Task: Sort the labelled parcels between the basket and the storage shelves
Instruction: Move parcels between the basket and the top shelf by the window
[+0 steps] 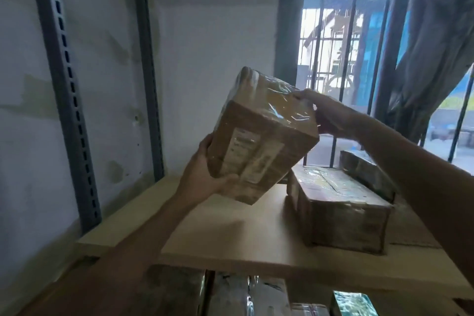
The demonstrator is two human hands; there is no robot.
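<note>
Labelled parcel point(259, 141): left hand point(205, 177) fingers cupping lower corner, right hand point(331, 115) gripping top. Glossy wrap is risking a slip onto the shelved parcel point(338, 213) beneath the right fingers.

Barred window point(346, 33) behind, with dark cloth point(436, 33) at its right, perhaps a curtain; patchy wall point(218, 20).

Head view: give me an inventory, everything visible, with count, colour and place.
Tape-wrapped cardboard parcel with white label: 1, brown, tilted above the shelf board, in both hands
Taped cardboard parcels on the board: 2, brown, right side
Parcels on the lower shelf: at least three, mostly brown, bottom edge
Wooden shelf board: 1, pale, centre
Slotted metal uprights: 2, grey, left
Barred window: 1, dark bars, upper right
Curtain: 1, grey, far right
Left hand: grips parcel's lower corner
Right hand: grips its upper edge
</note>
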